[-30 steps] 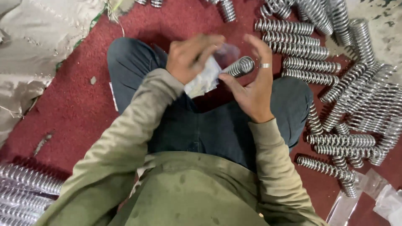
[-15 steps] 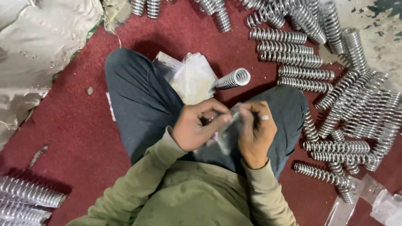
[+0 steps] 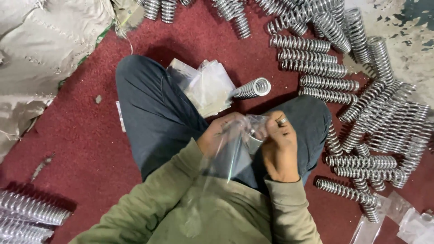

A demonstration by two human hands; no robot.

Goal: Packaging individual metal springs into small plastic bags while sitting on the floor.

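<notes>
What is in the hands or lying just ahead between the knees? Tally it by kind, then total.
Clear thin plastic bag, held by left hand and right hand: 1
Shiny silver coiled metal spring: 1
Pile of clear plastic bags: 1
Total: 3

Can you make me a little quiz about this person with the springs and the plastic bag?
1. What do both hands hold?
2. True or false: a single spring lies on the person's lap beside the pile of bags.
3. Where is the big heap of springs: on the person's left or right?

Key
1. A clear plastic bag, pinched at its top between the left hand and the right hand.
2. True.
3. On the right, on the red carpet.
</notes>
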